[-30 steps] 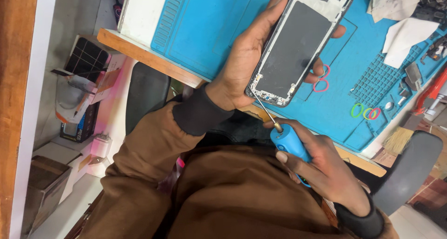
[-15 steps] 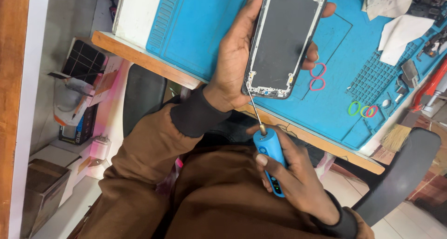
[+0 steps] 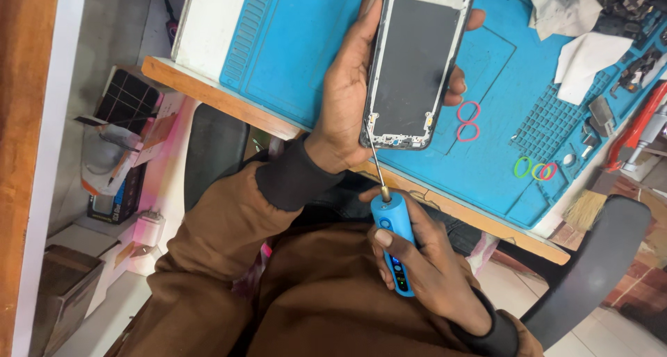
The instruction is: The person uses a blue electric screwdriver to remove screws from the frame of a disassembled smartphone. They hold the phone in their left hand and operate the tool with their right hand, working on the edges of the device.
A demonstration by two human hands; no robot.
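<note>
My left hand (image 3: 347,86) grips an opened phone (image 3: 417,58) by its sides, its dark inner panel facing me, above a blue work mat (image 3: 306,44). My right hand (image 3: 424,260) holds a blue electric screwdriver (image 3: 394,242) over my lap. Its thin metal bit (image 3: 375,162) points up and touches the bottom left corner of the phone frame.
Small pink rubber rings (image 3: 469,120) and green and orange rings (image 3: 535,169) lie on the mat. Crumpled white tissues (image 3: 577,51), a brush (image 3: 590,204), a red tool (image 3: 643,124) and small parts sit at the right. Boxes and clutter (image 3: 118,162) stand on the floor at left.
The phone has shifted leftward in view and stands more upright. My right hand with the screwdriver has moved left below it, the bit staying at the phone's bottom edge.
</note>
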